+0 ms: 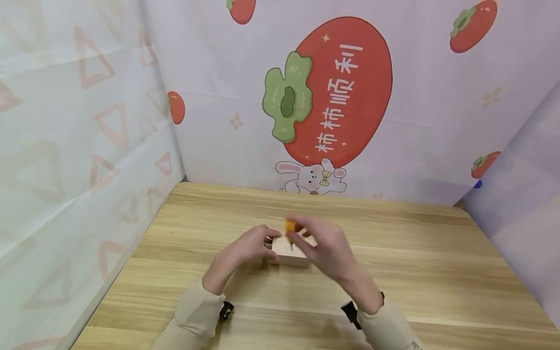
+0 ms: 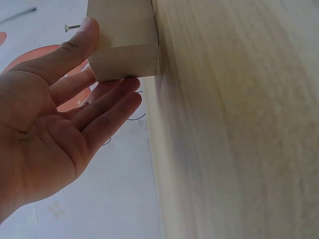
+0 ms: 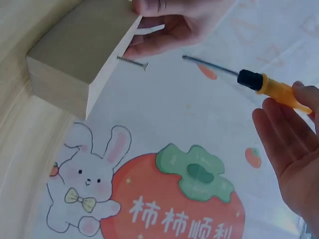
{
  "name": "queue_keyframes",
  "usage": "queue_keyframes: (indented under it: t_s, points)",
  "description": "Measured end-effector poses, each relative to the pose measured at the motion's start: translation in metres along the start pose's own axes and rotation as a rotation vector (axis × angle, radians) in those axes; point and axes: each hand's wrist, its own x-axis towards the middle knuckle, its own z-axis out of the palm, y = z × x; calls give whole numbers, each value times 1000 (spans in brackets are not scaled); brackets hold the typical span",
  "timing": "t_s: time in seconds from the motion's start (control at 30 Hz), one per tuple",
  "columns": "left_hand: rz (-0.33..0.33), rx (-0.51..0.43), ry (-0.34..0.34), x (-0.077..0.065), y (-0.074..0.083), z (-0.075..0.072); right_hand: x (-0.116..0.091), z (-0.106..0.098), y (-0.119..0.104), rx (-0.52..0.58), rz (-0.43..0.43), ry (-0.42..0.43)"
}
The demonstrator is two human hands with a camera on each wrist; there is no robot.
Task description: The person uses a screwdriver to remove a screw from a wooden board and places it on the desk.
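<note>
A pale wooden block (image 1: pixel 290 261) lies on the table, held at its left end by my left hand (image 1: pixel 251 245). In the left wrist view, the thumb is on the face with the screw and the fingers are along another side. A metal screw (image 3: pixel 132 62) stands partway out of the block, slightly tilted. My right hand (image 1: pixel 330 245) holds a screwdriver (image 3: pixel 276 89) with a yellow and black handle, pinched near the handle's end, other fingers loosely extended. Its tip is apart from the screw's head in the right wrist view.
The wood-grain table (image 1: pixel 415 272) extends around the block on both sides. Behind it hangs a white backdrop (image 1: pixel 218 146) printed with persimmons and a rabbit. Another printed cloth (image 1: pixel 57 146) borders the table at left. Black wrist straps (image 1: pixel 351 314) show near both cuffs.
</note>
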Motion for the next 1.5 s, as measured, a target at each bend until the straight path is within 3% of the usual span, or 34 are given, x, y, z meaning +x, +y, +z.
queue_keyframes:
  t_s: [0.17,0.4,0.63,1.17,1.3,1.5]
  points:
    - [-50,-4,4,2,-1,1,0,-4,16,-10,153,76]
    - [-50,1,1,2,-3,1,-5,6,26,-24,239,44]
    - [-58,1,10,2,-1,0,-1,11,26,-23,219,48]
    - [-22,12,12,0,1,-1,2,16,20,-29,127,-45]
    - [-23,3,7,0,1,0,0,16,18,1,155,-42]
    - [-47,-8,9,1,0,1,3,16,16,47,296,24]
